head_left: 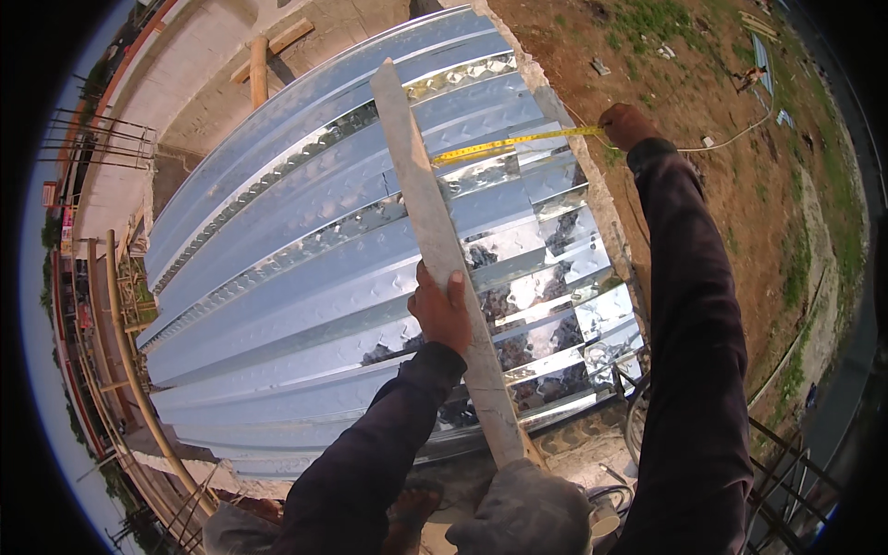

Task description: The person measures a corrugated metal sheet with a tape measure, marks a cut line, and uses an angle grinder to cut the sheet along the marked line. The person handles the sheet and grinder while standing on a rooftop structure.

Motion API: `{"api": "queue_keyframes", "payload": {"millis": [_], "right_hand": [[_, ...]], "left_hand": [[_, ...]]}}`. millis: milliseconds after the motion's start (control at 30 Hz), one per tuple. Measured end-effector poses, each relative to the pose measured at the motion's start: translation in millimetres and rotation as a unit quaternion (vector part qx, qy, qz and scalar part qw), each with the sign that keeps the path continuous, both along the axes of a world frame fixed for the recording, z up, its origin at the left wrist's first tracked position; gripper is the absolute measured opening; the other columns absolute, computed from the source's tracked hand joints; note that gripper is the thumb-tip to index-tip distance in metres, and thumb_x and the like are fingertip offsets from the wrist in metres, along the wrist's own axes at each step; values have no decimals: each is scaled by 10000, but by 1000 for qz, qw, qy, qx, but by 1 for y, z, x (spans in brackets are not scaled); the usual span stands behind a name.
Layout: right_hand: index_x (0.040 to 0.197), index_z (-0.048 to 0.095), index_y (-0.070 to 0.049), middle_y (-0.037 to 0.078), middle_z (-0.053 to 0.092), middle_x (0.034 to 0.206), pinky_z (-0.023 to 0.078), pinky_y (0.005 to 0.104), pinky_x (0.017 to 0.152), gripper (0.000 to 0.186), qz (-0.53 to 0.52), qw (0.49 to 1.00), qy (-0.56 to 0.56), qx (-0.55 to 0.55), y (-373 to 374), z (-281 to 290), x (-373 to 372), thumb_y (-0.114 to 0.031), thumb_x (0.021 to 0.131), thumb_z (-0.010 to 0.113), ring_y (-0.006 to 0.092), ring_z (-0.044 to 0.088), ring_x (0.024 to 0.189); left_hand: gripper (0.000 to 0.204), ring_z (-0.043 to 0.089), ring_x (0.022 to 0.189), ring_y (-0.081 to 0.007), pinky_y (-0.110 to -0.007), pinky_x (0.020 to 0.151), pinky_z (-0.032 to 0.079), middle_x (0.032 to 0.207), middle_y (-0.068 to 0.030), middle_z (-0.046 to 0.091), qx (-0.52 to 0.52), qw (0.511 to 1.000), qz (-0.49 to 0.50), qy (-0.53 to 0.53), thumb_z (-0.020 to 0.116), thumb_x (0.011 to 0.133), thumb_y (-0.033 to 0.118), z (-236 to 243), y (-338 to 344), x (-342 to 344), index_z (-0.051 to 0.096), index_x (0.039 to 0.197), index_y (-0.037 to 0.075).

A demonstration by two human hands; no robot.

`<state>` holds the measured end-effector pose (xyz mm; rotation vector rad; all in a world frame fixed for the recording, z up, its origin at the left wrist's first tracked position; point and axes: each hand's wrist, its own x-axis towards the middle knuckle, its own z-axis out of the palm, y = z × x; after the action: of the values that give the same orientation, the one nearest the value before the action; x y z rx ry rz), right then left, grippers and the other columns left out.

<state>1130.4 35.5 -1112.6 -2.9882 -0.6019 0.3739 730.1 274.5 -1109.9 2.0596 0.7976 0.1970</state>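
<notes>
A long grey wooden board lies across shiny corrugated metal sheets, running from near my knee to the far side. My left hand grips the board around its middle, fingers over the left edge and thumb on top. Out past the right edge of the sheets, my right hand is closed on a yellow tape measure. Its blade stretches from the board's right edge across the metal to that hand. The tape's case is hidden, if it is in the hand.
A rough concrete ledge borders the sheets on the right, with bare ground far below. Rebar rods stick out at the far left. A wooden post stands beyond the sheets. Cables lie near my right forearm.
</notes>
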Motion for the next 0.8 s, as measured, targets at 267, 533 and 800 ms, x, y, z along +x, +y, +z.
{"api": "queue_keyframes", "payload": {"millis": [267, 533, 800], "right_hand": [[1016, 748, -196, 91, 678, 1120, 520, 442, 931, 233, 34, 999, -10, 12, 0, -1, -1, -193, 890, 552, 297, 662, 1042], [957, 769, -107, 120, 706, 963, 549, 400, 756, 229, 60, 998, 35, -10, -48, 88, -27, -140, 800, 606, 268, 695, 837], [913, 783, -70, 95, 714, 736, 527, 377, 634, 278, 125, 921, 270, -252, -111, 129, -111, -93, 638, 748, 224, 678, 682]], "left_hand": [[585, 598, 1028, -366, -479, 1009, 305, 1056, -201, 659, 8, 1000, 6, 2, 515, 986, 336, -5, 1, -1, 360, 1406, -40], [548, 610, 1021, -389, -489, 998, 320, 1042, -214, 673, -11, 1000, -1, -1, 545, 981, 304, 4, 3, -1, 394, 1382, -37], [585, 638, 1007, -411, -491, 971, 372, 1049, -234, 684, 38, 998, 23, 43, 561, 969, 382, -6, 3, 5, 396, 1361, -20]]}}
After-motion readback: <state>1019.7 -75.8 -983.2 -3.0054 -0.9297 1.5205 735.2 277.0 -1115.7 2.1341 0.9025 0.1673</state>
